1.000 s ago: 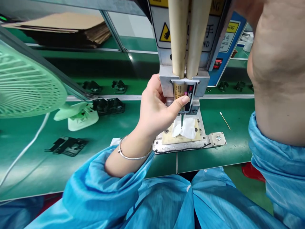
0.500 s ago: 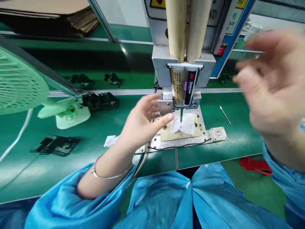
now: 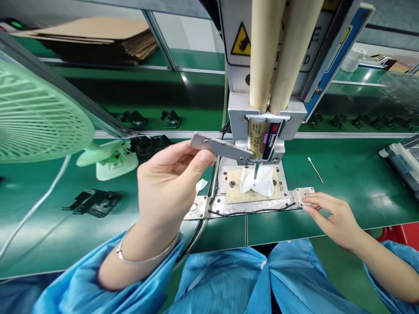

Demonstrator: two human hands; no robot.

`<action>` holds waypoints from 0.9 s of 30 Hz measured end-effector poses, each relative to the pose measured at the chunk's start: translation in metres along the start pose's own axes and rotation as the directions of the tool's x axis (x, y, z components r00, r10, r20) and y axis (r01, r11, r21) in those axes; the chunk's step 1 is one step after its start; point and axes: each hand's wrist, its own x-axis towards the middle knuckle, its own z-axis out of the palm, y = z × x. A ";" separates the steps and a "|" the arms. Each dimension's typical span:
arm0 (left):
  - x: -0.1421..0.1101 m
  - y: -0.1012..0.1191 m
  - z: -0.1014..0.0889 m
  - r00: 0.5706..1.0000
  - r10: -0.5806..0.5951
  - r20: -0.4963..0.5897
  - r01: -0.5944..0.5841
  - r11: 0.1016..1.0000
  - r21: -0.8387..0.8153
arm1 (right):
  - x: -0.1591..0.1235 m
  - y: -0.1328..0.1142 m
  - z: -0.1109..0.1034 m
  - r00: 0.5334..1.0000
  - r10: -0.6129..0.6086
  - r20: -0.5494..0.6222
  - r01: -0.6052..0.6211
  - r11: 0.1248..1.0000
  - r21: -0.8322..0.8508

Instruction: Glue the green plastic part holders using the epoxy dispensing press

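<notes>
My left hand (image 3: 170, 183) pinches a flat grey metal plate (image 3: 221, 147) between thumb and fingers. The plate juts out to the left from the metal holder (image 3: 266, 102) around a double-barrel adhesive cartridge (image 3: 262, 138). Under the cartridge, a thin nozzle (image 3: 256, 171) points down at a white tissue (image 3: 263, 183) on a cream pad (image 3: 234, 194). My right hand (image 3: 337, 218) has its fingertips at the button block (image 3: 305, 192) on the base's right end, thumb and fingers apart. I cannot make out whether it presses the button.
A green fan (image 3: 39, 117) stands at the left, near a black bracket part (image 3: 94, 203). A cotton swab (image 3: 314, 170) lies right of the base. More black parts (image 3: 360, 121) line the back shelf. A grey device (image 3: 402, 163) sits at the far right.
My left hand has closed on the metal plate, which now stands swung out to the left. From its raised place at upper right, my right hand has come down to the button block.
</notes>
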 end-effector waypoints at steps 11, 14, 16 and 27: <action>-0.034 -0.011 0.048 0.850 0.503 0.156 -0.511 0.718 0.474 | 0.061 -0.040 -0.004 0.912 -0.367 -0.183 0.328 0.920 -0.213; -0.023 -0.009 0.053 0.967 0.232 0.104 -0.248 0.951 0.187 | 0.089 -0.060 -0.011 0.860 -0.315 -0.401 0.212 0.936 -0.280; -0.009 -0.004 0.056 0.976 -0.001 0.220 0.011 0.999 -0.045 | 0.109 -0.069 -0.009 0.865 -0.088 -0.495 0.041 0.994 -0.106; 0.014 0.030 0.066 0.844 -0.352 0.405 0.426 0.898 -0.107 | 0.142 -0.046 0.020 0.966 0.249 0.070 -0.226 0.678 0.699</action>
